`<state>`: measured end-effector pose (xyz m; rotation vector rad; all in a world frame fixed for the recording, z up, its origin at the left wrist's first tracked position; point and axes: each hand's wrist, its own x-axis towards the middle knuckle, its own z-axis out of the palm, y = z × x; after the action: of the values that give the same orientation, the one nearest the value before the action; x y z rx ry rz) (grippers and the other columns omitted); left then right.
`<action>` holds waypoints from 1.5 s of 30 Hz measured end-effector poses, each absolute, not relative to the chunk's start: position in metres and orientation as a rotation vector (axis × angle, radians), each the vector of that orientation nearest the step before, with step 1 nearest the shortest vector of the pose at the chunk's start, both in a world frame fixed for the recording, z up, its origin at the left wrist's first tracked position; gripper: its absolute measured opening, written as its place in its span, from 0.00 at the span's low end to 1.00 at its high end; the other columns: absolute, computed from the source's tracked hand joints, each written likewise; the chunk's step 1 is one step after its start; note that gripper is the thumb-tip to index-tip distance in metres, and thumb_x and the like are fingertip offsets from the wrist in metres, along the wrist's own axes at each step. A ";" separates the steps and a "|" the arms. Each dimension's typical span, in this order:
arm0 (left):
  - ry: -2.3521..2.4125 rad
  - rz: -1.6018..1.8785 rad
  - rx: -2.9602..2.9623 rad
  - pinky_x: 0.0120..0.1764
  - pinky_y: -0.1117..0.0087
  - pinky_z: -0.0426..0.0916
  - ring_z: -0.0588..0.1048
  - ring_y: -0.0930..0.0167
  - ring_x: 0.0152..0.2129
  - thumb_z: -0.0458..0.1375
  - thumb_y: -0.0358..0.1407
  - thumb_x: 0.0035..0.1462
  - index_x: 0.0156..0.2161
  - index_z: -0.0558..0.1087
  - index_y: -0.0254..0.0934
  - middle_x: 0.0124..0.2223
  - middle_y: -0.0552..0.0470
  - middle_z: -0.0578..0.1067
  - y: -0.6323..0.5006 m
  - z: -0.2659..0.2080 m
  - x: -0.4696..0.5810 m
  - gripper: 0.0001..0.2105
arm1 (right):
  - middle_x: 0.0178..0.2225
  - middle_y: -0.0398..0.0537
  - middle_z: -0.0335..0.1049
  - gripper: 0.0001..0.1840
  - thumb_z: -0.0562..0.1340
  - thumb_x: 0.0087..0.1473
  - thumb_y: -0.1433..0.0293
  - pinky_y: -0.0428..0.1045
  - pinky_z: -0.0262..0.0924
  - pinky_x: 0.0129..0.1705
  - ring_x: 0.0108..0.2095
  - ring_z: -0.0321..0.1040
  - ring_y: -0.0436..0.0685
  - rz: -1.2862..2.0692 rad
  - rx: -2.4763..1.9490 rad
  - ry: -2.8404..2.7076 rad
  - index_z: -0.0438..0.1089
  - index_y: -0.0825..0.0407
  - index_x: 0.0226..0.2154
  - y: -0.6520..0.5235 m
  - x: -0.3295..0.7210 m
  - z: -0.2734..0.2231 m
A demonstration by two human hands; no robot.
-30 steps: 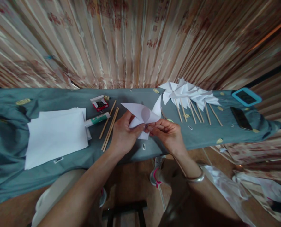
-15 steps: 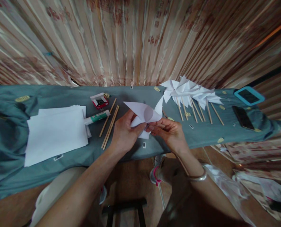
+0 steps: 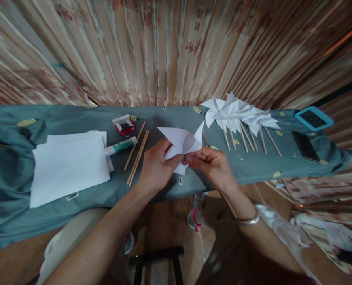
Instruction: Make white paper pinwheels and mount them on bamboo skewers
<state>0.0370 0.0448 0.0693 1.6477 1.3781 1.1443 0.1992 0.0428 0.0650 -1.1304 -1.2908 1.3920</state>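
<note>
A white paper pinwheel [image 3: 182, 140], its points curled toward the middle, is held up over the table's front part. My left hand [image 3: 158, 164] is closed on its left side, thumb at the centre. From the right, my right hand [image 3: 213, 164] pinches at that same centre; anything small between these fingertips is too hidden to make out. Wooden sticks [image 3: 138, 158] lie just left of my left hand. Beyond them are a glue stick [image 3: 122, 146] and an open red box [image 3: 124, 126] with small dark pieces inside.
A stack of white paper [image 3: 70, 168] lies on the left of the cloth-covered table [image 3: 161, 114]. Finished-looking pinwheels on sticks [image 3: 241, 111] overlap at the back right. Farther right are a blue-framed device [image 3: 314, 118] and a dark phone [image 3: 305, 146]. A curtain [image 3: 164, 51] hangs behind.
Both hands keep their hold on the paper pinwheel with barely any movement of the fingers. The whole view has shifted very slightly.
</note>
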 end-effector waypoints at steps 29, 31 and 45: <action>1.477 1.051 1.599 0.34 0.71 0.67 0.75 0.69 0.31 0.60 0.32 0.48 0.40 0.76 0.36 0.34 0.54 0.78 0.048 0.065 0.036 0.11 | 0.25 0.42 0.77 0.16 0.74 0.35 0.58 0.47 0.67 0.33 0.27 0.71 0.50 1.447 -1.097 -1.179 0.74 0.51 0.25 0.047 0.193 0.056; 1.491 1.052 1.608 0.36 0.70 0.68 0.75 0.68 0.33 0.60 0.32 0.48 0.40 0.76 0.36 0.36 0.52 0.79 0.048 0.065 0.035 0.11 | 0.25 0.42 0.77 0.17 0.74 0.34 0.58 0.48 0.66 0.33 0.27 0.71 0.51 1.422 -1.114 -1.177 0.74 0.50 0.25 0.047 0.192 0.056; 1.529 1.042 1.684 0.34 0.70 0.67 0.74 0.68 0.32 0.59 0.34 0.49 0.38 0.76 0.35 0.33 0.53 0.76 0.049 0.063 0.033 0.09 | 0.22 0.40 0.73 0.17 0.73 0.36 0.58 0.46 0.62 0.27 0.24 0.67 0.49 1.326 -1.178 -1.186 0.70 0.50 0.23 0.046 0.191 0.050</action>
<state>0.0331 0.0486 0.0628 1.6841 1.5287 1.0417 0.1913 0.0465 0.0497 -1.1783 -1.1857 1.3260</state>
